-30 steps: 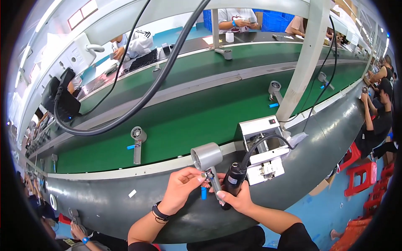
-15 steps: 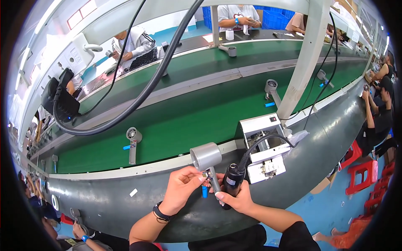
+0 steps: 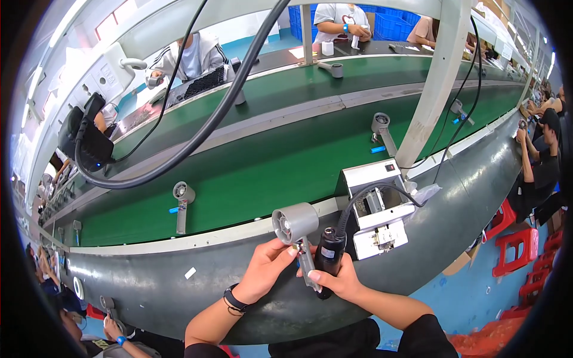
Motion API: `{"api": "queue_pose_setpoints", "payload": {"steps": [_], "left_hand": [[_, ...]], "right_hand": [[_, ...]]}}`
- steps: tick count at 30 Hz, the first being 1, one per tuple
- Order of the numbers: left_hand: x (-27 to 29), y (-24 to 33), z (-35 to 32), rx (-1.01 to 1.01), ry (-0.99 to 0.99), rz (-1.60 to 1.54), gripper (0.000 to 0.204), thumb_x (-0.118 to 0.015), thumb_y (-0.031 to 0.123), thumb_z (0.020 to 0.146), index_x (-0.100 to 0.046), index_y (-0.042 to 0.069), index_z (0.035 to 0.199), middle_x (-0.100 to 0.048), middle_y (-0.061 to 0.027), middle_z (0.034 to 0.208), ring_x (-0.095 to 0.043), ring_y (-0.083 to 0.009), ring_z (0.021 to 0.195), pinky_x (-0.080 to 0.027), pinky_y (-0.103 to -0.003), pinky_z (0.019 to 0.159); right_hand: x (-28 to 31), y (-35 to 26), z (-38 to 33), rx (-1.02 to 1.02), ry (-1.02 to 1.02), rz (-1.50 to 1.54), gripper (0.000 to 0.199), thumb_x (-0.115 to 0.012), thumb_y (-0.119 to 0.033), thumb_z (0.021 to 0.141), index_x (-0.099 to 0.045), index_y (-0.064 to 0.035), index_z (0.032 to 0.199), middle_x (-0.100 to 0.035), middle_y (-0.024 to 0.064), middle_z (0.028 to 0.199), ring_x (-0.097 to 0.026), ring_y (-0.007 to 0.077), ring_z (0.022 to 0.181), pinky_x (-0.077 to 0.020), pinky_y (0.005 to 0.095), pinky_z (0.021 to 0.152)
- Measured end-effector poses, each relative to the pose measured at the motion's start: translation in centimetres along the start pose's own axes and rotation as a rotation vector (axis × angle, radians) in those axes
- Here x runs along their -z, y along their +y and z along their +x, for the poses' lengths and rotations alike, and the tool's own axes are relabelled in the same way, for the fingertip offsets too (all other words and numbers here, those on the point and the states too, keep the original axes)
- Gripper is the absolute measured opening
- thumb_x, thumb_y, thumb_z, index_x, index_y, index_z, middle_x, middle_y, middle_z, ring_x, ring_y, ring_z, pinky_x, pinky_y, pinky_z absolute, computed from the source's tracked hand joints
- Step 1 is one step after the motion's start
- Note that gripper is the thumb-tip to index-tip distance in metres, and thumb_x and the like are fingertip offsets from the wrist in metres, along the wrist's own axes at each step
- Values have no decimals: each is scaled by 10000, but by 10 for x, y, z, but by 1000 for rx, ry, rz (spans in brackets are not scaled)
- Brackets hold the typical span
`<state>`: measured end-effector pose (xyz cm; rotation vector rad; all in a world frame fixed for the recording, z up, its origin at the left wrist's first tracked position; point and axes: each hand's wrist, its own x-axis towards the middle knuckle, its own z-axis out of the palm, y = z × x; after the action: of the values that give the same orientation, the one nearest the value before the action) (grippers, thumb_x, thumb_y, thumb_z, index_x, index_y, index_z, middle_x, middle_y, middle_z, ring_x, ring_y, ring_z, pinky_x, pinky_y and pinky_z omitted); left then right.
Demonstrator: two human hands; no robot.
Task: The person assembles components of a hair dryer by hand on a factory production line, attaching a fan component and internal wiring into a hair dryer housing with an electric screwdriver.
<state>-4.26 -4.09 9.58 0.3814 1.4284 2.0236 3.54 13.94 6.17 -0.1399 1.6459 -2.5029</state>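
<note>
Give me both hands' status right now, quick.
Left hand: closed on the handle of the grey hair dryer.
Right hand: closed around the black corded power tool, held against the dryer's handle.

hair dryer (image 3: 296, 225): plain silver-grey, held at the handle by the left hand (image 3: 267, 271)
tool (image 3: 327, 258): black, with a small pale label, gripped by the right hand (image 3: 337, 280)
cable (image 3: 373, 194): black
wristband (image 3: 234, 299): black
belt (image 3: 250, 173): plain dark green, edged in pale grey
box (image 3: 377, 206): light grey, with one small red spot
stools (image 3: 516, 241): red
floor (image 3: 471, 298): blue
crates (image 3: 394, 24): blue
</note>
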Motion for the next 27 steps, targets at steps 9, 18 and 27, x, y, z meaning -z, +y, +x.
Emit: {"api": "queue_pose_setpoints", "payload": {"steps": [9, 18, 27], "left_hand": [[9, -1, 1, -102, 192, 5, 216, -606, 79, 961, -661, -23, 1143, -688, -47, 1061, -608, -91, 968, -467, -271, 868], [2, -22, 9, 4, 116, 78, 203, -608, 52, 942, -650, -34, 1121, -677, -46, 1046, -585, -99, 950, -471, -278, 844], [9, -61, 12, 272, -99, 239, 113, -639, 72, 937, -631, -32, 981, -708, -89, 914, -645, -109, 834, -505, -261, 736]], "right_hand": [[-3, 8, -4, 232, 222, 94, 549, -699, -303, 896, -476, 43, 1258, -569, 124, 979, -607, 169, 593, -501, 297, 568], [16, -30, -39, 755, 295, 100, 678, -693, -537, 872, -415, -40, 1238, -590, 128, 675, -581, 230, 526, -519, 360, 524], [61, -78, -49, 1189, 560, -275, 652, -564, -549, 947, -344, -19, 1257, -517, 60, 690, -510, 151, 484, -480, 286, 444]]}}
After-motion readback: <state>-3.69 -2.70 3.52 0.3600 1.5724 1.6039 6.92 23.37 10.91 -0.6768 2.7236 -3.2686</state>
